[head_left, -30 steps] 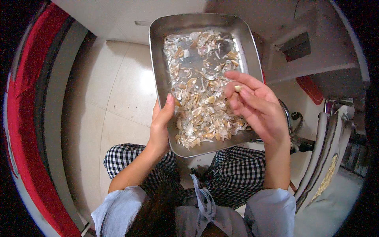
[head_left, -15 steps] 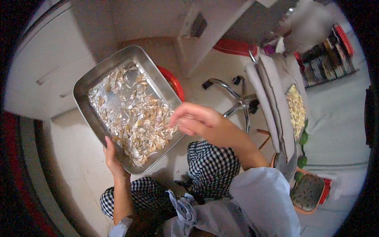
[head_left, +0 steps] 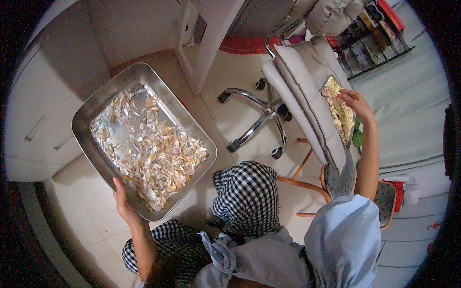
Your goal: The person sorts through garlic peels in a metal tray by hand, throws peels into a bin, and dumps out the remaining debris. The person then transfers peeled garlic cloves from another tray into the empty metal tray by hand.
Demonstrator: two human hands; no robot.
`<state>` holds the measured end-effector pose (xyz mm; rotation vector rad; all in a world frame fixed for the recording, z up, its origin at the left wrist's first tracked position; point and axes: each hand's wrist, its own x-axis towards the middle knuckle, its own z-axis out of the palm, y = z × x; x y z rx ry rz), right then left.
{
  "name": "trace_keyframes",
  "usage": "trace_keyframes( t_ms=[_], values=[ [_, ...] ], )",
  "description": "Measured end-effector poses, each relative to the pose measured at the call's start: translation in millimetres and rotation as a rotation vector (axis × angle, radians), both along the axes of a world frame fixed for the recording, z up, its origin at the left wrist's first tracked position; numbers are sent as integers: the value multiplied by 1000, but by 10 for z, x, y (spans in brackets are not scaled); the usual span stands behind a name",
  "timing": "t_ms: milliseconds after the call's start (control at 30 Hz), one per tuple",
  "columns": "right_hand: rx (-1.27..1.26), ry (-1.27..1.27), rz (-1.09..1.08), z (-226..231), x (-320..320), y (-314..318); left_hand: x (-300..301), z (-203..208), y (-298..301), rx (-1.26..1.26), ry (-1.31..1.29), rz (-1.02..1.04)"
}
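Note:
My left hand (head_left: 127, 205) grips the near left rim of a deep metal tray (head_left: 185, 115), thumb over the edge, and the tray is tilted over the floor. Inside lie many papery, whitish-brown pieces that look like unpeeled garlic cloves and skins (head_left: 165, 158). Out to the right, my right hand (head_left: 354, 102) is over a second tray of pale yellow, peeled-looking cloves (head_left: 340, 113), which rests on an office chair. Its fingers are stretched out and slightly apart, and I see nothing held in them.
The office chair (head_left: 307, 96) has grey cushions and a chrome wheeled base (head_left: 269, 108). Beside it is an orange-framed stool (head_left: 312, 180). White drawers (head_left: 43, 120) stand at the left, and a black rack (head_left: 374, 53) is at the far right. My checked-cloth knees (head_left: 247, 199) are below the tray.
My right hand has moved from the near right side of the metal tray to the peeled cloves on the chair. My view has turned right; the left hand still holds the tray.

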<state>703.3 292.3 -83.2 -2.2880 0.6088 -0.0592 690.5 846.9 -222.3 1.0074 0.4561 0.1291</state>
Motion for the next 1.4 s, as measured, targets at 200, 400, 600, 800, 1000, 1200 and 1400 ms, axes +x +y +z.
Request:
trace_keyframes(
  t_ms=[200, 400, 600, 800, 1000, 1200, 1400],
  values=[
    [-586, -769, 208, 238, 206, 1789, -121, -23, 197, 60, 4, -124],
    [-154, -717, 816, -146, 398, 3405, 28, 134, -127, 44, -69, 137],
    [-134, -491, 973, -1029, 519, 3954, -35, -50, -70, -24, -144, 44],
    [-190, -313, 960, -1255, 433, 3682, 1, -84, -73, 48, -188, -3],
    [72, -192, 1110, -1319, 485, 3870, 6, -197, -136, 114, -193, 56],
    [177, -4, 1089, -1370, 533, 3938, 2, -171, -169, 173, -255, -10],
    [1388, 356, 620, -1347, 631, 3894, -26, -110, -258, 43, -162, -52]
  ],
)
